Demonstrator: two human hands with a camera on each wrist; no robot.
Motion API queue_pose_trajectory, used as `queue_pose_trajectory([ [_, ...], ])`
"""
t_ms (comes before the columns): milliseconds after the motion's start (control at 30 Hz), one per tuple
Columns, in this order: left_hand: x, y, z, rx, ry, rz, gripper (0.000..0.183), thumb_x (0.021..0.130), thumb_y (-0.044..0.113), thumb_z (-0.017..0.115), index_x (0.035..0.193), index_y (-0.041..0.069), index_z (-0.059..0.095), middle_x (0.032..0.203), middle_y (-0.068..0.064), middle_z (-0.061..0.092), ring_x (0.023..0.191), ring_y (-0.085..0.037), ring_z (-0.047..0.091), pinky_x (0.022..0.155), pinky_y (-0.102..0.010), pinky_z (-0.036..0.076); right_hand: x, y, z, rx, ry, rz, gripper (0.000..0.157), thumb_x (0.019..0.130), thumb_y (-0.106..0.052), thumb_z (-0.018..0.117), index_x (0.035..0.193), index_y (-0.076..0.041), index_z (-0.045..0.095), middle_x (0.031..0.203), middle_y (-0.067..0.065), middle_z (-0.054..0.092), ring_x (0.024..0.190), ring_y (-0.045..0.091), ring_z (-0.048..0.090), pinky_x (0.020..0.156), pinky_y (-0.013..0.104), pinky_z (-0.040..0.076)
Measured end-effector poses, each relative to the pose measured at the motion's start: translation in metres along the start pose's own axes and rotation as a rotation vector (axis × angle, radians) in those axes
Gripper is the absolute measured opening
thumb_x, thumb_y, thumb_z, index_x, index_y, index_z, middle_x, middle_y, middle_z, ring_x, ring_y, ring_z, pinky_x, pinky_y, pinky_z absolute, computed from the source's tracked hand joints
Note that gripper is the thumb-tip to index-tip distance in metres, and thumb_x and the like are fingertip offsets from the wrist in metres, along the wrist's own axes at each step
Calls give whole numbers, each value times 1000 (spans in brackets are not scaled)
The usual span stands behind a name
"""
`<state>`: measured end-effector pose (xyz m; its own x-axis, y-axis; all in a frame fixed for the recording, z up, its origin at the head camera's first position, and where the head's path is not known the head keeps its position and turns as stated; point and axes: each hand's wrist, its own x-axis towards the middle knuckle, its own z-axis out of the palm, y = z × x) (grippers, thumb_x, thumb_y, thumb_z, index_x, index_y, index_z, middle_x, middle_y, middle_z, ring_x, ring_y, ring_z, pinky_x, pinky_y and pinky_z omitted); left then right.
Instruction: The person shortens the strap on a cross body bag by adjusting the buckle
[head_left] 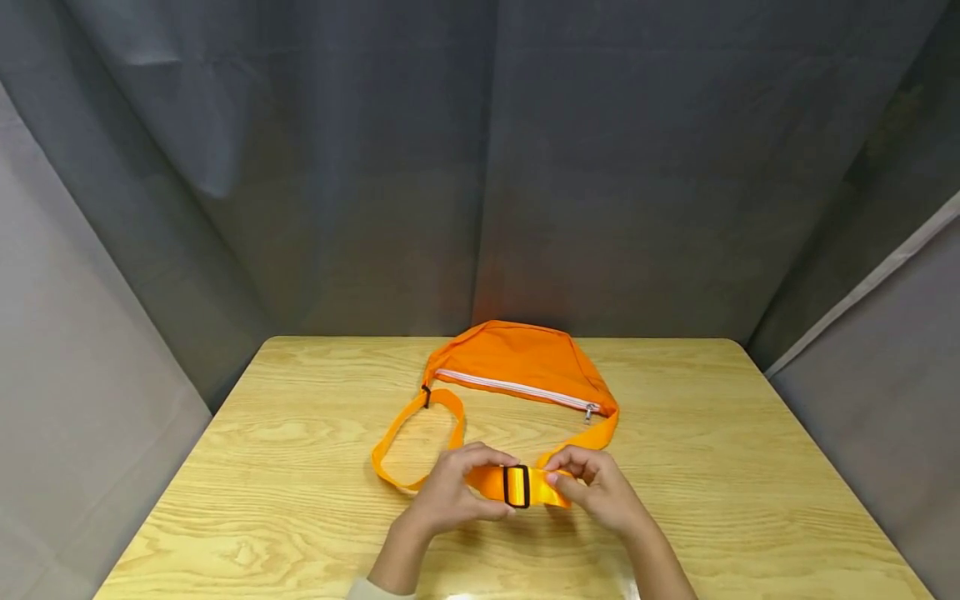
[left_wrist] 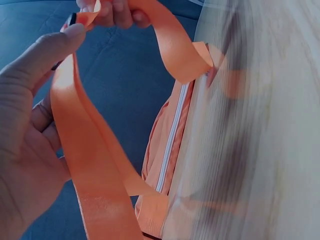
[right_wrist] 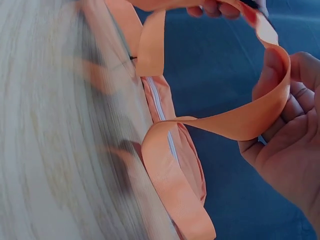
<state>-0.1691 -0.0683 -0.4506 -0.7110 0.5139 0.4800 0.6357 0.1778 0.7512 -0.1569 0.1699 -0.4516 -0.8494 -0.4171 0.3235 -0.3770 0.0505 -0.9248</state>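
Observation:
An orange waist bag (head_left: 517,357) lies at the far side of the table, its white zipper (head_left: 510,386) facing the near edge and the metal zipper pull (head_left: 588,412) at the right end. Its orange strap (head_left: 555,487) comes forward to both hands. My left hand (head_left: 450,493) holds a black slider buckle (head_left: 527,487) by its top and bottom edges, between fingers and thumb, with strap threaded through it. Just right of the buckle, my right hand (head_left: 603,492) pinches the strap between thumb and fingers. In the right wrist view the strap (right_wrist: 250,117) curves across the right palm.
To the left, a loop of strap (head_left: 384,446) rests on the wooden table (head_left: 262,500), joined to the bag by a small black ring (head_left: 427,396). Dark grey curtains (head_left: 375,167) stand behind the table, with lighter panels (head_left: 75,375) at the sides.

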Motion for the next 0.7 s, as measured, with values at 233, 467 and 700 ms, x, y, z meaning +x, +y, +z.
queue_pose_trajectory([
  [233, 0, -2, 0, 31, -3, -18, 51, 59, 8, 86, 106, 15, 69, 98, 8, 64, 89, -8, 58, 78, -28, 48, 0, 2, -2, -9, -3, 11, 4, 88, 2, 59, 90, 0, 63, 73, 11, 58, 61, 7, 49, 50, 25, 45],
  [467, 3, 15, -3, 37, -14, -7, 47, 58, 0, 85, 102, 3, 68, 96, -6, 67, 88, -17, 61, 80, -31, 48, 3, 3, 7, 30, -25, -14, 6, 89, 3, 58, 91, 1, 63, 73, 14, 57, 62, 7, 50, 52, 24, 45],
  [700, -2, -4, 3, 68, 12, 32, 51, 58, 6, 86, 106, 11, 69, 96, 2, 66, 87, -10, 59, 78, -28, 48, 1, 3, 6, -4, -32, 28, 8, 90, -1, 59, 96, 0, 63, 78, 10, 61, 65, 9, 52, 55, 26, 46],
])
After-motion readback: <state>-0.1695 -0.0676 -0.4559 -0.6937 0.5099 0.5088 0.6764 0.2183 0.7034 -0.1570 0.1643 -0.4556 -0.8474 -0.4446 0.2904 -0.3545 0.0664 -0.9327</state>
